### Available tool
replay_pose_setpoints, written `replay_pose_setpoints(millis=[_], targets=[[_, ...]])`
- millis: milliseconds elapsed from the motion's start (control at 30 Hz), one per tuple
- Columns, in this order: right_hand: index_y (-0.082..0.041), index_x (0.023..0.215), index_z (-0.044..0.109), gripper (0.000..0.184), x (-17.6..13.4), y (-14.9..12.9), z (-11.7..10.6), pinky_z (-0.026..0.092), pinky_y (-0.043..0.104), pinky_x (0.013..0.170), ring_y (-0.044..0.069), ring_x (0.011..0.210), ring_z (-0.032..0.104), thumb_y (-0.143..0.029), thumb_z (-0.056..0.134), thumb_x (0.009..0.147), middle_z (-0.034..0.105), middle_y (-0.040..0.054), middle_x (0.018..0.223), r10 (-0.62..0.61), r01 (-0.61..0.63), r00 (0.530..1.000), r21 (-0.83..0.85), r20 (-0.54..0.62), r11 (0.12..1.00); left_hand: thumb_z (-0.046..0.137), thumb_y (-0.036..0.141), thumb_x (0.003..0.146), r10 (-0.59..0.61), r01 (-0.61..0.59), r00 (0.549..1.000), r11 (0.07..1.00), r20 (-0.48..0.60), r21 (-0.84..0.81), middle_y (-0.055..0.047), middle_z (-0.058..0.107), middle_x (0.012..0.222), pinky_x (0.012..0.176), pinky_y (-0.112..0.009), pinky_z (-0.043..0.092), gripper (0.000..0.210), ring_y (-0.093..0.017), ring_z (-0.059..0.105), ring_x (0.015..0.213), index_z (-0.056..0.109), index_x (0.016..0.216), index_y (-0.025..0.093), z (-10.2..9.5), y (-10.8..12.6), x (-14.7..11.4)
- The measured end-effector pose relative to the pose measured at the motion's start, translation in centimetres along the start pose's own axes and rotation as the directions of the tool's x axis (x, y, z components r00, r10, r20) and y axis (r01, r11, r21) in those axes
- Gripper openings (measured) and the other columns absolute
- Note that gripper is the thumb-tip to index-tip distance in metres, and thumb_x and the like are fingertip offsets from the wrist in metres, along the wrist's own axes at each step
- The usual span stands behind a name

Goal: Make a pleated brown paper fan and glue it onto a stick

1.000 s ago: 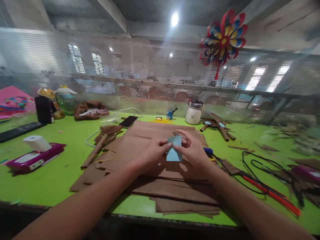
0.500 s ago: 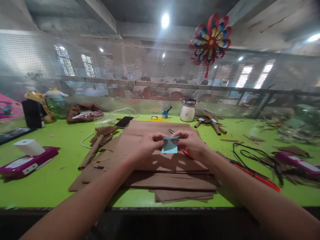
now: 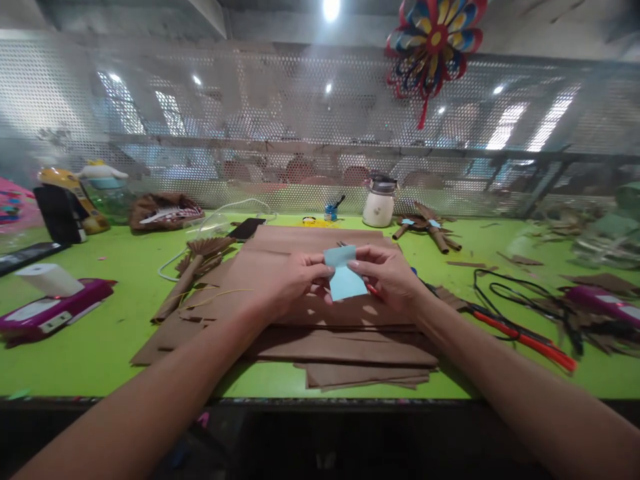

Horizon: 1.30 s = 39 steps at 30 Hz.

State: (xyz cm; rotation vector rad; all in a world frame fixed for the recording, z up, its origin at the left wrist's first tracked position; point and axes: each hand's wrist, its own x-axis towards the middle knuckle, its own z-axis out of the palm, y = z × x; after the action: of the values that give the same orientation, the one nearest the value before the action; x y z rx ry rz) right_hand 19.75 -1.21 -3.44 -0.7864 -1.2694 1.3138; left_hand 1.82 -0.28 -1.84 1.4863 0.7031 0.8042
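A small piece of light blue paper (image 3: 346, 283) is held up between my two hands, creased across the middle, with its upper part now standing open. My left hand (image 3: 306, 277) pinches its left edge between thumb and fingers. At the right edge, my right hand (image 3: 383, 270) grips it the same way. Below both hands lies a stack of brown paper sheets (image 3: 280, 253). Metal tips (image 3: 341, 244) and a red handle part (image 3: 373, 291), apparently scissors, show around my right hand; whether they are held or lying there I cannot tell.
Left are a pleated brown paper piece with a rolled stem (image 3: 183, 283), yellow string and a purple power strip (image 3: 60, 313). Right lies a red-handled tool with a black cord (image 3: 525, 339). At the back stand a white jar (image 3: 379, 205) and stemmed brown pieces (image 3: 434, 230).
The blue paper has been unfolded at its crease, its upper part tipped up and showing more surface. Both thumbs now press its front. The view has tilted slightly downward.
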Motion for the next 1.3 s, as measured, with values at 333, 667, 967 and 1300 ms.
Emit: replay_pose_setpoints(millis=[333,667,967,1300], targets=[[-0.018,0.073,0.067,0.010,-0.5,-0.3,0.2,0.042,0.021,0.042,0.007,0.045,0.049,-0.022,0.067,0.064,0.061,-0.0016,0.064,-0.126,0.129,0.991,-0.103,0.032,0.986,0.053,0.019,0.067,0.011,-0.010,1.000,0.992,0.010,-0.126,-0.001,0.054,0.056,0.048,-0.020,0.043,0.016,-0.008,0.049,0.048,0.062,0.076,0.009,-0.1,0.4,-0.2],[-0.015,0.073,0.068,0.015,-0.5,-0.1,0.0,0.040,0.019,0.044,0.007,0.049,0.050,-0.010,0.056,0.066,0.060,-0.0010,0.060,-0.298,0.327,0.945,-0.409,0.134,0.852,0.062,0.040,0.070,-0.126,0.130,0.989,0.990,0.079,-0.056,0.000,0.055,0.060,0.050,-0.022,0.044,0.030,-0.007,0.049,0.047,0.058,0.078,0.011,-0.3,0.1,-0.2],[-0.016,0.074,0.068,0.019,-0.4,0.0,-0.5,0.040,0.020,0.047,0.008,0.051,0.050,-0.008,0.052,0.065,0.062,0.0001,0.065,-0.324,0.350,0.936,-0.498,0.140,0.793,0.059,0.038,0.074,-0.075,0.071,0.992,0.996,0.102,0.046,-0.003,0.061,0.072,0.047,-0.019,0.039,0.026,-0.009,0.058,0.052,0.058,0.081,0.013,-0.5,-1.1,0.1],[-0.019,0.086,0.067,0.024,0.0,-0.2,-0.9,0.044,0.025,0.063,0.011,0.067,0.055,-0.015,0.063,0.062,0.063,0.0008,0.076,-0.164,0.197,0.974,-0.232,0.157,0.953,0.062,0.034,0.072,-0.049,0.049,0.997,0.999,0.052,0.000,-0.001,0.059,0.068,0.051,-0.022,0.046,0.023,-0.010,0.058,0.055,0.056,0.079,0.013,-0.6,-1.6,0.4]])
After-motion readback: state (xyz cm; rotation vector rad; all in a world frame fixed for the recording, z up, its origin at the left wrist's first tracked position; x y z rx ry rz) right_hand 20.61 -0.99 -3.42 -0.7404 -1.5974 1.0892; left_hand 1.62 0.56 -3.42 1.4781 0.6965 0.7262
